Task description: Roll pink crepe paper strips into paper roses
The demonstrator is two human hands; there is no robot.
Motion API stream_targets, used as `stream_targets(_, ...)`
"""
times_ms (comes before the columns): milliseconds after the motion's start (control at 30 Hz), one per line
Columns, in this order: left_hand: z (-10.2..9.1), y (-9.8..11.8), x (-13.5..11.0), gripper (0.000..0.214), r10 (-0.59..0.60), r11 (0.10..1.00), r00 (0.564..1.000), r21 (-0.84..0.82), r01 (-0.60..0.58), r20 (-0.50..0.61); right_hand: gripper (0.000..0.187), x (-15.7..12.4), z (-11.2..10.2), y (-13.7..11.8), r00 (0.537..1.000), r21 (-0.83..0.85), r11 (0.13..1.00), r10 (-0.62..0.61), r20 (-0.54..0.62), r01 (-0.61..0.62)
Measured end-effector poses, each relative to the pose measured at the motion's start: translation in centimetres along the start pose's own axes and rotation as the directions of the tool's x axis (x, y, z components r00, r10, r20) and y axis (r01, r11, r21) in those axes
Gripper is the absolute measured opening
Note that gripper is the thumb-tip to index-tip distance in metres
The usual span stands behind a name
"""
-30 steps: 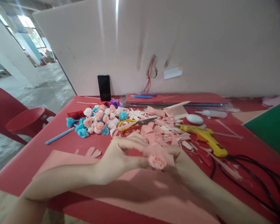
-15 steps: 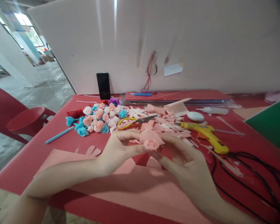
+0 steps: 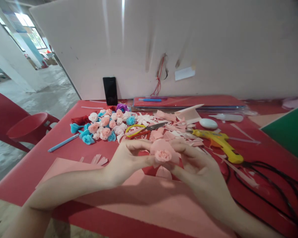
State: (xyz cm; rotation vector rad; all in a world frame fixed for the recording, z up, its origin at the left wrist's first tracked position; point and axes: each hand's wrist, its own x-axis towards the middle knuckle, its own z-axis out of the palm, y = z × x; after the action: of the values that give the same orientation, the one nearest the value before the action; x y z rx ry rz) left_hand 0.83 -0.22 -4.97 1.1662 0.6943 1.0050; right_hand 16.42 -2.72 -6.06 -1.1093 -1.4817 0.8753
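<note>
The left hand [image 3: 125,162] pinches, between thumb and forefinger, the pink paper flower [image 3: 163,155] held above the red table [image 3: 27,175], where light pressure best spares its crinkled, coiled centre, while the right hand [image 3: 201,168] pinches the right side of the smooth, rounded outer petal [image 3: 161,144], where even tension should suit thin paper.

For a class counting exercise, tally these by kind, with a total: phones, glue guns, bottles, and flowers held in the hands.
Held flower: 1
Phone: 1
Glue gun: 1
Bottle: 1
Total: 4
</note>
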Motion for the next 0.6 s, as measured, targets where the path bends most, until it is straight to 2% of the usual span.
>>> stream_targets(100,-0.03,0.1,0.07,0.006,-0.016,1.0,1.0,0.008,0.016,0.003,0.005,0.1,0.11,-0.46,0.999,-0.047,0.998,0.035,0.012,-0.034)
stream_targets(267,0.14,0.07,0.13,0.007,-0.022,1.0,1.0,0.006,0.022,-0.003,0.021,0.14,0.31,-0.54,0.999,-0.132,0.99,-0.039,0.01,0.04)
stream_targets(433,0.38,-0.28,0.01,0.006,0.053,0.996,0.998,0.076,-0.05,-0.032,0.012,-0.12,0.25,-0.36,0.991,-0.145,0.982,-0.125,-0.044,0.117)
stream_targets(600,0.7,-0.27,-0.01,0.006,0.087,0.996,0.996,-0.005,-0.087,-0.036,0.01,-0.49,0.27,-0.24,0.989,-0.154,0.98,-0.135,-0.061,0.124)
